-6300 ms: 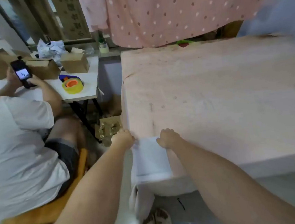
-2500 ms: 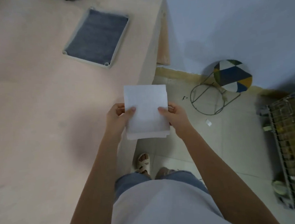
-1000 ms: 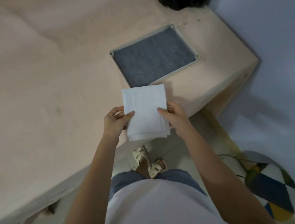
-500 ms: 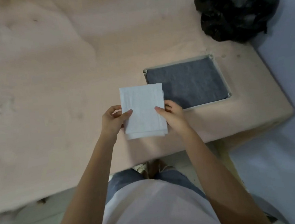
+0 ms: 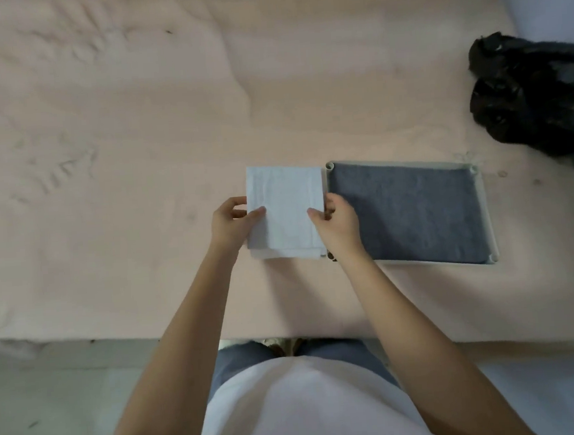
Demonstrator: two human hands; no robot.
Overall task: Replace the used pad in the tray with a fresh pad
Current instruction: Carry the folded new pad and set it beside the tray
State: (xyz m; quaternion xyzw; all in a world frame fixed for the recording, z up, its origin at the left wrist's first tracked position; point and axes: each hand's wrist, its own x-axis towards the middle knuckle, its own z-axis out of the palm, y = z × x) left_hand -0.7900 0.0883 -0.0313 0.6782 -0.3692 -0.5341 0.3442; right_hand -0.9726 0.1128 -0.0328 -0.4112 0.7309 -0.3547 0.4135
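Note:
A folded white fresh pad (image 5: 286,203) is held in the air over the pink bed, just left of the tray. My left hand (image 5: 228,225) pinches its left edge and my right hand (image 5: 338,225) grips its right edge, thumbs on top. The pale rectangular tray (image 5: 487,215) lies flat on the bed to the right, and a dark grey used pad (image 5: 412,214) fills it. My right hand overlaps the tray's left end.
The pink bed cover (image 5: 135,143) spreads wide to the left and behind. A crumpled black plastic bag (image 5: 540,91) sits at the far right, behind the tray. The bed's front edge runs just before my legs, with grey floor (image 5: 53,407) below.
I have carried the folded pad from the other side of the bed to the tray. The tray has come from the upper right of the view to right beside my hands.

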